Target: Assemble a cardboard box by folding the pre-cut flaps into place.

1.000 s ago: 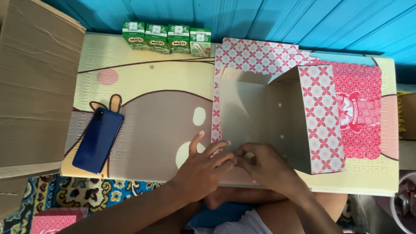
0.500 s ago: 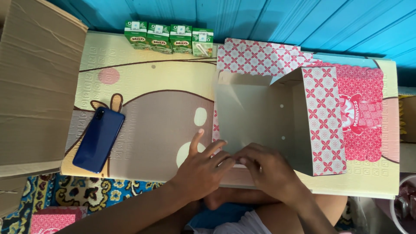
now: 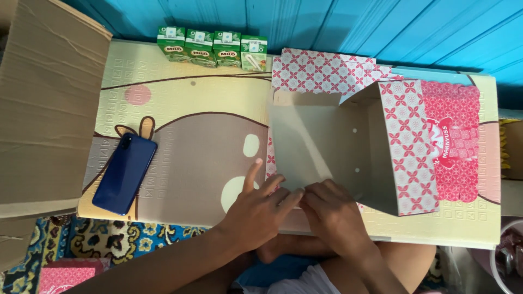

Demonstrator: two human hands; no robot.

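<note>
My left hand (image 3: 259, 209) and right hand (image 3: 332, 215) press the box (image 3: 321, 149) near flap down, fingers (image 3: 280, 188) loosely spread, gripping nothing.

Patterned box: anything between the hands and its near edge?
Nothing visible. The left hand and right hand already rest on the near edge of the pink patterned box. The blue phone and green drink cartons lie well apart on the mat.
</note>
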